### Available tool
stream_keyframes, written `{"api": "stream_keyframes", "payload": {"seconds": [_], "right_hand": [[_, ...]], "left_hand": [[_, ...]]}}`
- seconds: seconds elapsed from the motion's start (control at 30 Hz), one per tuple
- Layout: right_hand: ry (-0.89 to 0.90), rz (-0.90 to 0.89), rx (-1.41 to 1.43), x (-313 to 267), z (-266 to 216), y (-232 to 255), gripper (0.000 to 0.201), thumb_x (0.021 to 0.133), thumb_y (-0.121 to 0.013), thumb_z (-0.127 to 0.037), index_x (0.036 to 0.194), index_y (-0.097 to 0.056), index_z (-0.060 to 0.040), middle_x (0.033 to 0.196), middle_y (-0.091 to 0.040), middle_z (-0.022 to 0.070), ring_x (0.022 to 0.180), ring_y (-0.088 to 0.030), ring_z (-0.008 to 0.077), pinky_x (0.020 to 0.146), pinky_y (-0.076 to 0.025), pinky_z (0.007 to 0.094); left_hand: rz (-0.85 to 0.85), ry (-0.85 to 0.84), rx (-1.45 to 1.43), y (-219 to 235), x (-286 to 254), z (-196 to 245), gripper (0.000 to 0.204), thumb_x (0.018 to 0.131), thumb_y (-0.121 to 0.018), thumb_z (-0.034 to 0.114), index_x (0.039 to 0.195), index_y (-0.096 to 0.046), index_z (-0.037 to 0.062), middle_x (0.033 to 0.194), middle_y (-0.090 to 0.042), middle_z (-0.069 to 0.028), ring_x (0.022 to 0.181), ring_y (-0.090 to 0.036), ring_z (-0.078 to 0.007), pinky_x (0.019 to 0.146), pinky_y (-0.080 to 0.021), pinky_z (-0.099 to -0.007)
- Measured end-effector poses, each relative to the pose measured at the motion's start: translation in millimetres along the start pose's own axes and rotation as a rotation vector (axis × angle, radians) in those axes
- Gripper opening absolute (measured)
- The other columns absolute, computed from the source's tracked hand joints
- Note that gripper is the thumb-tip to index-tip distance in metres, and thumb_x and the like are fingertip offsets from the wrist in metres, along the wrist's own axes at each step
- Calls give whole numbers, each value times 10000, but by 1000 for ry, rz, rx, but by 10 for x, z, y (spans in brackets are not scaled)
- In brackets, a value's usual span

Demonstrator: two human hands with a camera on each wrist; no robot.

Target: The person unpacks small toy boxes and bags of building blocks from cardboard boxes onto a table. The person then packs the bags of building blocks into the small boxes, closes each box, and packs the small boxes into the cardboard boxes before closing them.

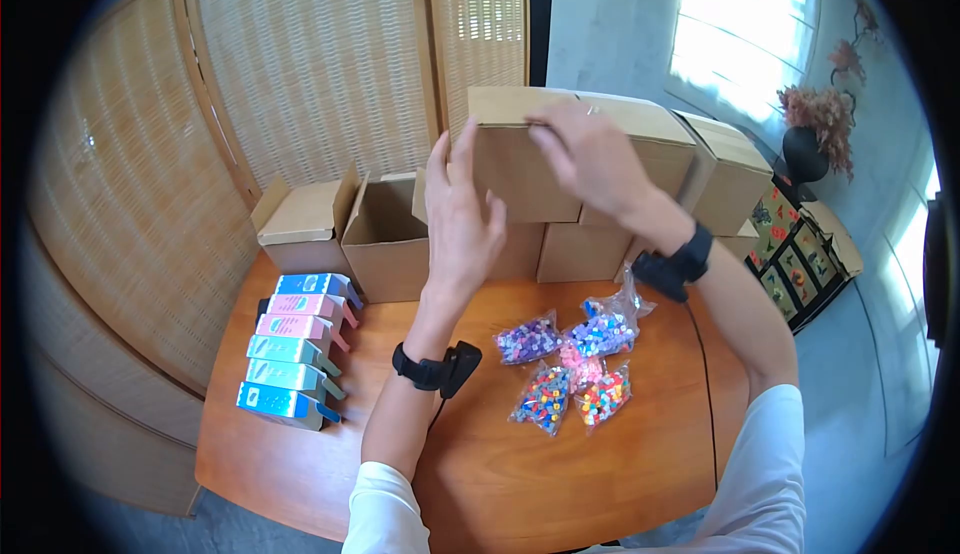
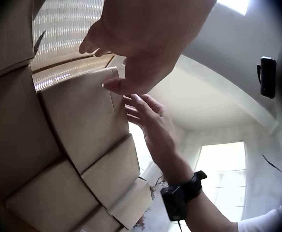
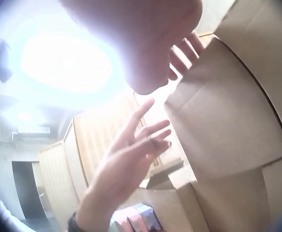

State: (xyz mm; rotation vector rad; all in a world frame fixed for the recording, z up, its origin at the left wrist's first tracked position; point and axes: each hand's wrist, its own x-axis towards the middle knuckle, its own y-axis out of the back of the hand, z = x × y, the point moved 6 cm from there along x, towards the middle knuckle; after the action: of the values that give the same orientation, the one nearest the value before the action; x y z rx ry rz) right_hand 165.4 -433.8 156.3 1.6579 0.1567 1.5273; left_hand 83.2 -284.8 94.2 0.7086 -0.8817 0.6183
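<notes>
My right hand (image 1: 598,162) is over the top front edge of a cardboard box (image 1: 515,176) stacked on other boxes at the back of the table. Its fingers reach across the box top in the right wrist view, fingertips right at the top edge. At the front left side of the same box, my left hand (image 1: 462,234) is raised with its fingers spread and extended, holding nothing. In the left wrist view the right hand (image 2: 153,123) shows relaxed, nearly straight fingers beside the box's upper corner.
Open boxes (image 1: 385,229) stand left of the stack, another box (image 1: 725,169) to its right. Several small blue, pink and teal cartons (image 1: 290,347) line the table's left side. Clear bags of coloured beads (image 1: 545,394) lie mid-table. A black cable (image 1: 708,384) runs along the right.
</notes>
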Motion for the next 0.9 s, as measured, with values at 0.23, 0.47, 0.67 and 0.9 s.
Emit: {"api": "stream_keyframes", "payload": {"seconds": [0.23,0.47,0.67,0.9], "right_hand": [[-46,-388,106,565,377,145,443,901,-777,-312,1237,-701,-32,1166,-730,172,1094,-680,377,979,-531,452],[-76,-842,-46,816,483,-124,801,843,-827,-292,1522,-470,-66,1473,-574,190,1349,-550,328,1131,-448,423],[-153,-939,-60,864,449,-173,884,779,-749,-203,1577,-387,-84,1446,-590,210,1276,-607,339,1077,-501,423],[-44,-537,0,1166,463,331,479,858,-658,-249,1274,-629,-13,992,-744,210,899,-720,314,820,-570,401]], "left_hand": [[-75,-82,173,-75,147,55,608,832,-591,-57,1421,-520,75,1357,-542,-253,1325,-509,-409,1109,-418,-487],[46,-147,155,28,163,52,510,825,-577,-80,1323,-557,29,1276,-592,-234,1275,-537,-412,1081,-430,-501],[-15,-140,100,91,209,-17,501,809,-575,-91,1294,-567,39,1254,-617,-197,1267,-548,-385,1076,-436,-485],[-40,-102,72,57,205,-55,531,796,-560,-111,1300,-559,56,1277,-607,-191,1274,-544,-377,1065,-441,-480]]}}
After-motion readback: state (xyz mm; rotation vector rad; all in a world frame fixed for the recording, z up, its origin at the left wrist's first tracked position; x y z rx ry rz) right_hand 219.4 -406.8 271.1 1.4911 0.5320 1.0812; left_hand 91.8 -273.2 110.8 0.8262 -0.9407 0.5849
